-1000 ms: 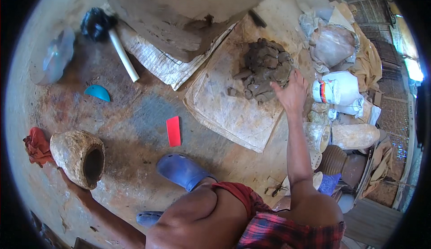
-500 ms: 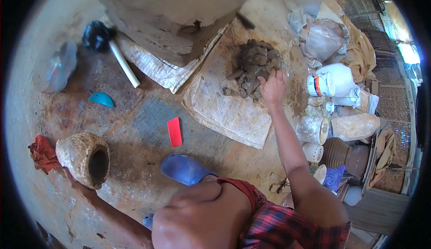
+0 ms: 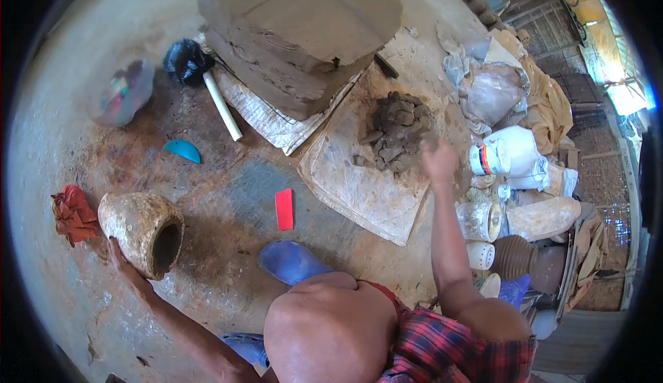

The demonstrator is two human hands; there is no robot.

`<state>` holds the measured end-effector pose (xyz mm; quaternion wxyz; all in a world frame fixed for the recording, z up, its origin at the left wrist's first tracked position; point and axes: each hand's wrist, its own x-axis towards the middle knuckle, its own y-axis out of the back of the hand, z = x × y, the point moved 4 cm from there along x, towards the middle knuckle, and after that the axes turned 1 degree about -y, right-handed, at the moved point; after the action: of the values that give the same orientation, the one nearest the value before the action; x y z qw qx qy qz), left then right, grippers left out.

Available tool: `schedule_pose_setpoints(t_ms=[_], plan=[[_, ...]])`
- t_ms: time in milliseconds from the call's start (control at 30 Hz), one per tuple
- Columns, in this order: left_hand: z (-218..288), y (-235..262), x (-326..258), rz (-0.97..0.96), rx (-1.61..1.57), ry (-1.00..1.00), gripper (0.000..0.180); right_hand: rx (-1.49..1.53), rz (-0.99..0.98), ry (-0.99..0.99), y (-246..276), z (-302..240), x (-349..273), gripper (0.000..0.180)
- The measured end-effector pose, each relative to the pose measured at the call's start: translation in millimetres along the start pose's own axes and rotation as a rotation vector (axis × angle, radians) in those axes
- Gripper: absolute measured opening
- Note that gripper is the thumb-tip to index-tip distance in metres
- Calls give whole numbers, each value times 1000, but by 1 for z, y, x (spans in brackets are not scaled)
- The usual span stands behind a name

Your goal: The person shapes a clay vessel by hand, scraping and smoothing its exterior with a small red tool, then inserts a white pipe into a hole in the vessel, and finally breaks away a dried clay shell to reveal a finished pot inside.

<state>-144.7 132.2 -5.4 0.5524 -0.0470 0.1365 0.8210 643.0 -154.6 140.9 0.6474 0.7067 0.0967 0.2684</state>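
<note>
My left hand [image 3: 119, 257] rests against the lower side of the clay pot [image 3: 141, 231], which lies tipped on the floor with its dark mouth facing right; its fingers sit flat on the wall, not gripping. My right hand [image 3: 439, 160] hangs beside the heap of clay lumps [image 3: 397, 131] on the cloth [image 3: 359, 189]; it is blurred, so I cannot tell how its fingers stand. A red card [image 3: 284, 209] lies between.

The left arm stretches out low to the person's left, its left hand [image 3: 121, 262] pressed flat, fingers spread. The right arm reaches forward and up, nearly straight, the right hand [image 3: 439, 162] raised with fingers loosely open, blurred, holding nothing that can be made out.
</note>
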Motion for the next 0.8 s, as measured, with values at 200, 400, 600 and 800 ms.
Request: schedule_pose_setpoints(t_ms=[200,400,600,800], plan=[[77,-43,-57,300,326,-164,58,302,175,44,61,40,58,46],[156,-238,-197,-287,53,-751,47,889,125,690,61,-146,-96,48],[96,-323,-246,-767,-957,592,67,944,-455,1025,52,-275,-134,78],[99,-336,-270,-705,-879,344,78,1320,-657,846,18,-326,-149,99]])
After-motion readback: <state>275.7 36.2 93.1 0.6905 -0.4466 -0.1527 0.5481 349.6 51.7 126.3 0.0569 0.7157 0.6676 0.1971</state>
